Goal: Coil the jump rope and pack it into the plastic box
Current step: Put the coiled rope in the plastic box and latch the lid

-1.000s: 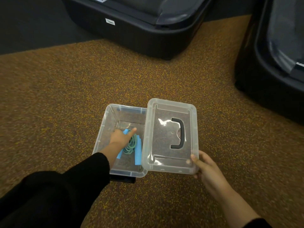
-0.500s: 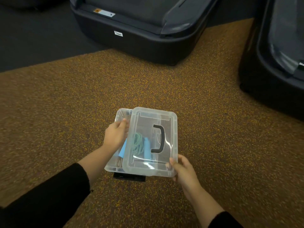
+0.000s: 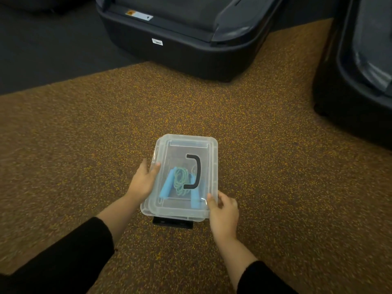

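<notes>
A clear plastic box (image 3: 148, 211) rests on the speckled brown floor with its clear lid (image 3: 169, 153) lying over the top. The lid carries a black handle (image 3: 194, 170). Through the lid I see the coiled green jump rope (image 3: 180, 183) with its two blue handles inside the box. My left hand (image 3: 143, 180) grips the lid's left edge. My right hand (image 3: 222, 211) holds the lid's near right corner, thumb on top.
A black flap (image 3: 172, 222) sticks out from under the box's near end. A dark treadmill base (image 3: 180, 45) stands at the back, and another dark machine (image 3: 352, 81) stands on the right. Black flooring (image 3: 42, 49) lies at the far left.
The lid has moved left from beside the box to over it. My left hand came out of the box and took the lid's left edge.
</notes>
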